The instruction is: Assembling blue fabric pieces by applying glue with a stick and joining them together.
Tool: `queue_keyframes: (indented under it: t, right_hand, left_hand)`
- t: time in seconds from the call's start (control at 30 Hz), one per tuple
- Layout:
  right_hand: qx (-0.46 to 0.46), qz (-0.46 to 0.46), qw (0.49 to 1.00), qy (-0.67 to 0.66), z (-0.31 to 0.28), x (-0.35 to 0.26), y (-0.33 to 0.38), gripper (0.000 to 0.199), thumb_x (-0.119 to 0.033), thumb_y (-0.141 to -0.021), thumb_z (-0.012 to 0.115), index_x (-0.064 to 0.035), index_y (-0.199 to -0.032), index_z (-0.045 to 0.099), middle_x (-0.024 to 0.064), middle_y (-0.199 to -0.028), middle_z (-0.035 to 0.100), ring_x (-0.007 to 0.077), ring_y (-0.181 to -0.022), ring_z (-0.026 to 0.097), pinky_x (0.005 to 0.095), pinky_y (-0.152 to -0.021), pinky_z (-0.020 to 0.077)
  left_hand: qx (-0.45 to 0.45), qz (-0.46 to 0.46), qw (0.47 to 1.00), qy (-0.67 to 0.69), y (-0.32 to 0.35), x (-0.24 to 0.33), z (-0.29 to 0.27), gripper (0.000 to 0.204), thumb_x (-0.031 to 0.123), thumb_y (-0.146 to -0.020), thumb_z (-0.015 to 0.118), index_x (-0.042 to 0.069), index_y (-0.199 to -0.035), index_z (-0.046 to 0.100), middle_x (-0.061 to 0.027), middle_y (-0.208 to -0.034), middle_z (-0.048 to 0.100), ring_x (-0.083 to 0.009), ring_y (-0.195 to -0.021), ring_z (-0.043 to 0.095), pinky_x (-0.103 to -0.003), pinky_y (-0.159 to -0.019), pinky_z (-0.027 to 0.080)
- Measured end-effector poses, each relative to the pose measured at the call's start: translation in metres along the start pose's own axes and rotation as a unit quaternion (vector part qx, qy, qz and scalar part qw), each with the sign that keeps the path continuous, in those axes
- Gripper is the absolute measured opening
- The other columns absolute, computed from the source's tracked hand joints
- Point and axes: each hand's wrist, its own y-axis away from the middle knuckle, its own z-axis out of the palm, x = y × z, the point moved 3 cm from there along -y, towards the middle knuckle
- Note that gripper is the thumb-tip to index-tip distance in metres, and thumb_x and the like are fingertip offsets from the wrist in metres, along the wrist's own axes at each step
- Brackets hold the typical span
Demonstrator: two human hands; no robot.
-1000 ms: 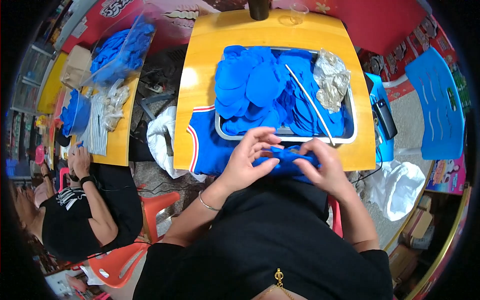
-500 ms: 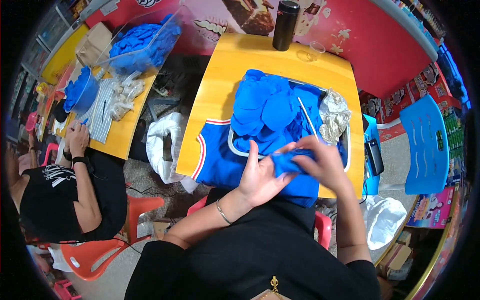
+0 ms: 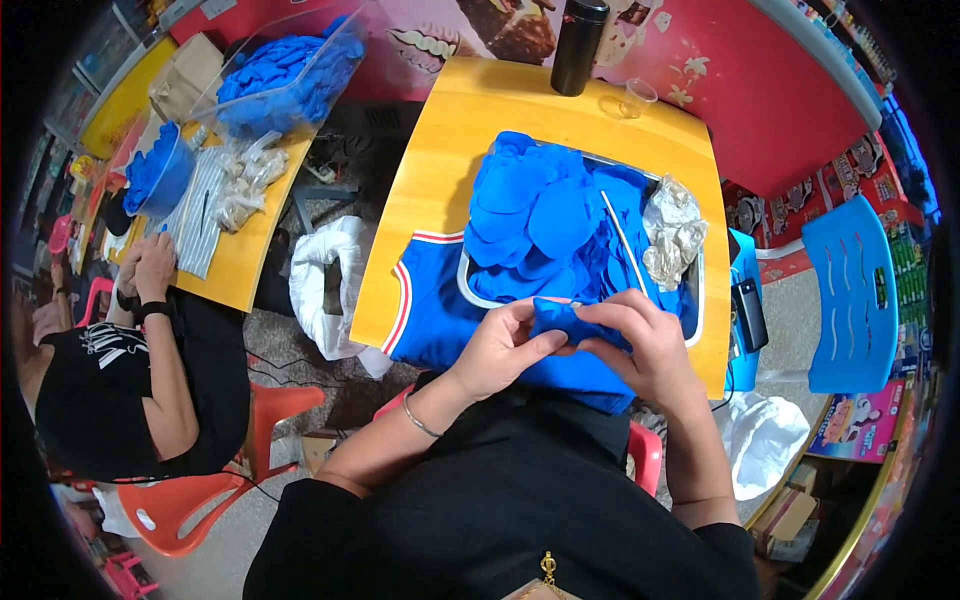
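Between my hands is a small folded piece of blue fabric (image 3: 562,318), held just over the near edge of a metal tray (image 3: 466,284). My left hand (image 3: 497,352) pinches its left side between thumb and fingers. The fingers of my right hand (image 3: 652,345) close on its right side. Many flat, rounded blue fabric pieces (image 3: 530,200) are heaped in the tray. A thin white stick (image 3: 624,238) leans across them, beside a crumpled clear plastic bag (image 3: 672,230). Underneath the tray lies a blue sleeveless jersey (image 3: 432,290) with red and white trim.
The yellow table (image 3: 450,110) also carries a black flask (image 3: 578,50) and a clear plastic cup (image 3: 638,98). A blue chair (image 3: 850,300) stands right. At another table on the left, a co-worker (image 3: 120,400) sits near a blue bowl (image 3: 172,190) and a clear bin (image 3: 290,80).
My left hand has turned from an open palm to a pinch on the blue fabric. My right hand has moved slightly lower, and the fabric now looks more compactly folded.
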Motion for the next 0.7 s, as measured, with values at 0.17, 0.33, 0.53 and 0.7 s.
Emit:
queue_keyframes:
  t: [0.17,0.33,0.53,0.7]
  right_hand:
    - [-0.035,0.017,0.999,0.037,-0.001,0.001,0.004,0.028,-0.014,-0.066,0.077,-0.0091,-0.088,0.06,0.0082,-0.085,0.058,0.0242,-0.068,0.061,0.0324,-0.056,0.0499]
    - [-0.026,0.035,0.999,-0.009,0.006,0.004,-0.001,0.026,-0.015,-0.067,0.077,-0.0072,-0.082,0.056,0.0084,-0.079,0.057,0.0261,-0.064,0.059,0.0336,-0.055,0.0482]
    - [-0.02,-0.004,0.992,-0.123,-0.026,0.009,-0.008,0.024,-0.02,-0.071,0.074,-0.0062,-0.074,0.054,0.0078,-0.065,0.056,0.022,-0.054,0.057,0.0288,-0.047,0.042]
    - [0.047,-0.151,0.981,-0.116,-0.024,0.015,0.013,0.026,-0.015,-0.074,0.064,-0.0101,-0.059,0.045,0.0051,-0.06,0.054,0.0175,-0.05,0.055,0.0321,-0.044,0.0395]
  left_hand:
    - [-0.02,0.073,0.985,-0.154,-0.002,0.013,-0.007,0.03,0.002,-0.088,0.056,0.0,-0.118,0.053,-0.0066,-0.104,0.061,-0.0121,-0.089,0.06,-0.026,-0.08,0.05]
    - [-0.015,0.037,0.992,-0.118,-0.004,0.008,-0.01,0.029,0.001,-0.088,0.055,0.0,-0.117,0.055,-0.0062,-0.104,0.061,-0.0114,-0.089,0.06,-0.025,-0.08,0.05]
    - [0.013,0.0,0.995,0.104,-0.012,-0.012,-0.017,0.043,0.028,-0.095,0.044,0.0,-0.128,0.042,-0.0144,-0.122,0.052,-0.0224,-0.109,0.054,-0.034,-0.092,0.046]
    - [0.004,-0.059,0.891,0.451,-0.031,-0.017,0.0,0.079,0.061,-0.09,0.022,0.0,-0.14,0.025,-0.0187,-0.143,0.03,-0.0318,-0.133,0.029,-0.043,-0.109,0.025]
